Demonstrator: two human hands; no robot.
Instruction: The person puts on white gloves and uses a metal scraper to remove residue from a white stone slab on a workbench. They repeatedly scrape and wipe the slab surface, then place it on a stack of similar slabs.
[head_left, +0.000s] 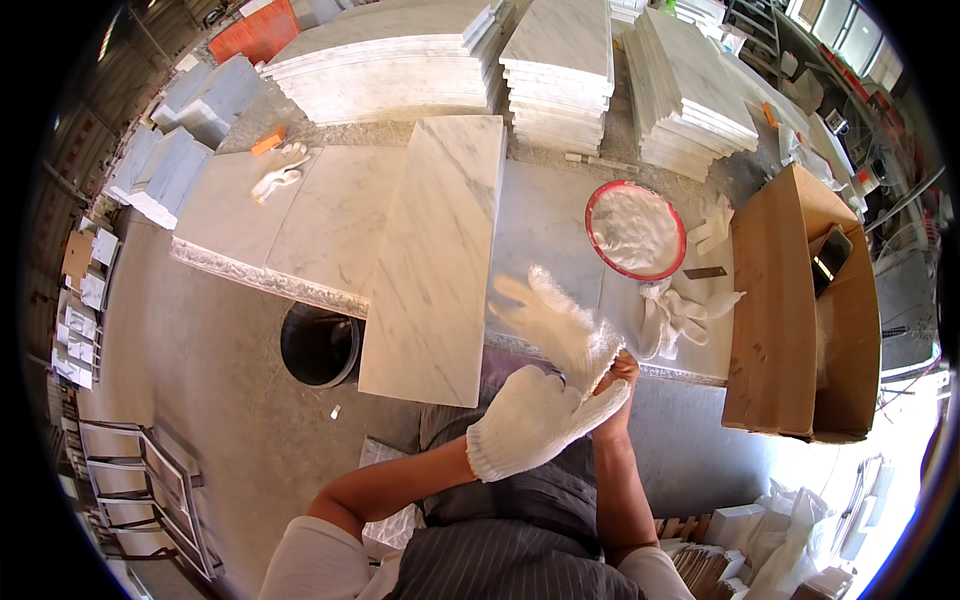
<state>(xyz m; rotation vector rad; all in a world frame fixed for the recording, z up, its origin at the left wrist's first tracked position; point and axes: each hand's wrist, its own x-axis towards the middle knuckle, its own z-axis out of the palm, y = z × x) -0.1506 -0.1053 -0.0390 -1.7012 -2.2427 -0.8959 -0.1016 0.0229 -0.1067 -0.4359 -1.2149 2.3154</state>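
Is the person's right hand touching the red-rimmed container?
Apart. The head view shows pale tabletop between the right hand and the lower rim of the red-rimmed container.

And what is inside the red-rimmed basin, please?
The red-rimmed basin holds an uneven white substance, perhaps powder or paste. It covers the bottom, so anything underneath cannot be seen.

Pale short sleeves (318,560), dark pinstriped garment (515,555) over the torso, white knitted left glove (522,425) with ribbed cuff (486,453).
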